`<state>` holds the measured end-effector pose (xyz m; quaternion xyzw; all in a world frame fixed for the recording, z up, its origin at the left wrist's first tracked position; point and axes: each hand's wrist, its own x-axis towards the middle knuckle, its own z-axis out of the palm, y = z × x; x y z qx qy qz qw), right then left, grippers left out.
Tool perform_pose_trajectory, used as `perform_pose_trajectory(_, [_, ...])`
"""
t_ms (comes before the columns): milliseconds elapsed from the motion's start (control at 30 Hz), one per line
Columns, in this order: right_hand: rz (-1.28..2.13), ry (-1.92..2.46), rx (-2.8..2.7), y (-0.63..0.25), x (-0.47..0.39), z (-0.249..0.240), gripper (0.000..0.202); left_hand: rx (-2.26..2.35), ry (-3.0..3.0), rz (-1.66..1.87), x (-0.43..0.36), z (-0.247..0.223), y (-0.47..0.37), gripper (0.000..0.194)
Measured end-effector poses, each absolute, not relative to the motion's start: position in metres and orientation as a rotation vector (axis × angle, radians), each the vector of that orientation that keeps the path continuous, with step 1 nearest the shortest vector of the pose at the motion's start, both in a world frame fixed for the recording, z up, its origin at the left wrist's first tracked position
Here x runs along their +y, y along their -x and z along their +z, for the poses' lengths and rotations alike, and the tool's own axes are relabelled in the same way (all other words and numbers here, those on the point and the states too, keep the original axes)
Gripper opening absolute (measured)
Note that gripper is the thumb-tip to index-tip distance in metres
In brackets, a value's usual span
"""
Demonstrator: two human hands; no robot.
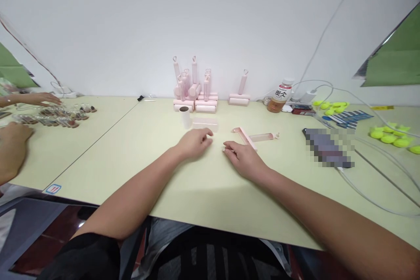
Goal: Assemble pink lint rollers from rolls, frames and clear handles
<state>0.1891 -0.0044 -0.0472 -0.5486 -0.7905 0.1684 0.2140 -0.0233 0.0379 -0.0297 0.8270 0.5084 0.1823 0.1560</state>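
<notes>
My left hand [194,143] rests on the table in front of a translucent pale pink cover [205,124], its fingers apart and holding nothing. Behind it a white paper roll [185,118] stands upright. My right hand [244,157] lies open with loosely bent fingers, close to a pink roller frame [245,137]. That frame lies flat, its clear-and-pink handle [262,137] pointing right. Against the wall stand several pink lint rollers [206,104] with upright handles, and one more roller [239,99] stands apart to their right.
A drink bottle [280,95] stands by the wall at the right. Nearer are a phone [328,148] on a white cable, a red box [302,110] and yellow-green items [390,135]. At the left, another person's hands are beside small wrapped items [52,117].
</notes>
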Motion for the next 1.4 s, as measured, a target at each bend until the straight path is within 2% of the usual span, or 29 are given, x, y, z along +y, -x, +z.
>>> perform_pose_trajectory(133, [0.533,1.495,-2.051,-0.19,-0.003,-0.047,0.025,1.204,-2.54,0.438,0.016,-0.029,0.003,0.038])
perform_pose_trajectory(500, [1.006,1.397,-1.602,-0.191,-0.005,-0.051,0.035,1.482,-2.677,0.29,-0.009,-0.031,-0.017,0.034])
perform_pose_trajectory(567, [0.946,1.332,-1.592,-0.197,-0.004,-0.049,0.03,1.498,-2.689,0.179,-0.022,-0.034,-0.022,0.044])
perform_pose_trajectory(700, [0.719,1.292,-1.573,-0.211,0.002,-0.041,0.022,1.467,-2.598,-0.013,-0.029,-0.043,-0.027,0.081])
perform_pose_trajectory(767, [0.701,1.325,-1.521,-0.218,0.006,-0.037,0.022,1.507,-2.555,-0.011,-0.021,-0.047,-0.024,0.087])
perform_pose_trajectory(900, [0.65,1.458,-1.525,-0.229,0.015,-0.032,0.026,1.605,-2.445,0.05,0.004,-0.049,-0.011,0.089])
perform_pose_trajectory(1067, [0.201,1.725,-1.933,-0.248,0.035,-0.035,0.039,1.608,-2.345,0.061,0.024,-0.047,-0.001,0.086])
perform_pose_trajectory(1200, [0.084,1.857,-2.183,-0.264,0.051,-0.041,0.049,1.619,-2.362,0.074,0.027,-0.045,-0.002,0.083])
perform_pose_trajectory(1400, [-0.006,1.965,-2.293,-0.274,0.057,-0.045,0.046,1.715,-2.444,0.126,0.023,-0.046,-0.005,0.063])
